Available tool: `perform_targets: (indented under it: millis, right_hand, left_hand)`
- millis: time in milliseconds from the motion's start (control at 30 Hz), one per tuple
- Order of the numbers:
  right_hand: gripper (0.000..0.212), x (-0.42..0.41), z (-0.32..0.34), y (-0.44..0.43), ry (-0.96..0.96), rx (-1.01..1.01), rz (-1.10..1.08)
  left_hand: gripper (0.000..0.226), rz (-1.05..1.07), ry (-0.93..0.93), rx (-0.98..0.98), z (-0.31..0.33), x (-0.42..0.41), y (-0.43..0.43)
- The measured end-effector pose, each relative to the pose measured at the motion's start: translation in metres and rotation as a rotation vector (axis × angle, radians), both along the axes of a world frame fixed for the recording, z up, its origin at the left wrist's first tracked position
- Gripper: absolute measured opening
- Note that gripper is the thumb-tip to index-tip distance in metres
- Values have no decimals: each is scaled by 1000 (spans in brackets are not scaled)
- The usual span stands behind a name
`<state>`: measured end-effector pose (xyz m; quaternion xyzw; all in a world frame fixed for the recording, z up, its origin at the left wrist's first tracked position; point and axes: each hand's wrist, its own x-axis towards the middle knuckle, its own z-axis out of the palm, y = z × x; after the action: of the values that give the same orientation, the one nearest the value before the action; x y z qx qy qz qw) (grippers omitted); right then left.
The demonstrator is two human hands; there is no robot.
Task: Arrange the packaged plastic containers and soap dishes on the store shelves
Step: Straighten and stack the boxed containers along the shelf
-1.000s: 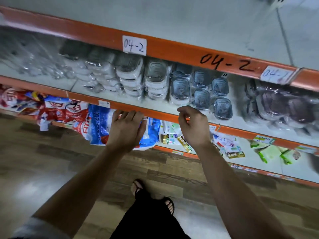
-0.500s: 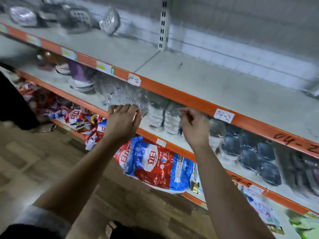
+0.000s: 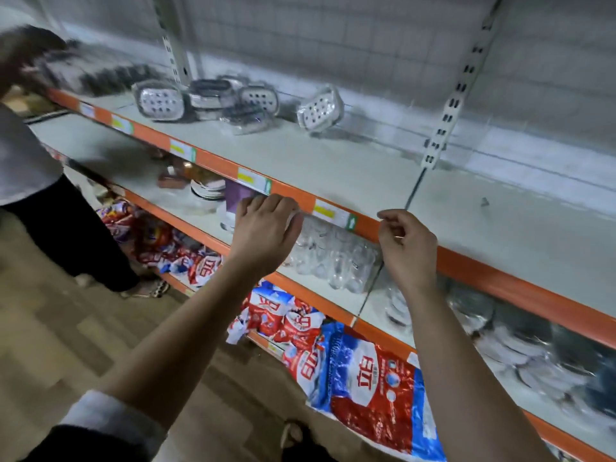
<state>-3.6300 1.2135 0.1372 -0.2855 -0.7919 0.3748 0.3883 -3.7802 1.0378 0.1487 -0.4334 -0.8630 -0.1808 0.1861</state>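
Note:
Several wrapped soap dishes (image 3: 159,101) with perforated white trays lie in a loose cluster on the upper shelf (image 3: 333,168), and one more soap dish (image 3: 320,108) leans to their right. Clear plastic containers (image 3: 336,261) fill the middle shelf, with darker packaged containers (image 3: 520,331) blurred farther right. My left hand (image 3: 266,230) hovers in front of the orange shelf edge, its fingers loosely bent and holding nothing. My right hand (image 3: 405,246) hangs just below that edge with curled fingers and nothing in them.
Another person (image 3: 30,161) stands at the left and reaches to the upper shelf. Plates and a purple item (image 3: 216,191) sit on the middle shelf. Red and blue detergent bags (image 3: 366,388) spill off the bottom shelf. A slotted upright (image 3: 446,105) divides the shelf bays.
The view has swung up and left from the middle shelf to the upper one. Both hands rose with it from the lower orange edge to the higher one, holding nothing.

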Motion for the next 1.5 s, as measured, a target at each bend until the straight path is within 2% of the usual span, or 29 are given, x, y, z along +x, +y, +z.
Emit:
perform_targets:
  millis: [133,433,733,867,1033,1133,1300,1400,1500]
  right_hand:
    - [15,-78,-3,-6,19,-2,26]
    - [15,-261,-5,-4,11,-29,60]
    - [16,-380,1,1,-2,10,64]
    - [21,-430,-3,-5,-13,-8,29]
    - [23,-490,-3,-18,-42,47,-80]
    - [23,-519,3,-24,-52,102,-157]
    - [22,-545,11,-33,-69,170,-264]
    - [21,-552,13,-38,-76,202,-304]
    - [23,-557,11,-41,-146,202,-329]
  left_hand:
    - [52,19,-21,-14,-2,-67,-3]
    - [46,-4,2,-77,-5,-232,-2]
    - [48,-44,-22,-41,3,-377,-2]
    - [49,-143,-44,-20,8,-445,10]
    - [32,-288,18,16,20,-519,33]
    - [40,-358,-17,-11,32,-552,46]
    - [67,-374,-136,-151,42,-589,65]
    - [64,-389,-258,-187,43,-603,75]
    - [62,-444,-245,-211,42,-609,79]
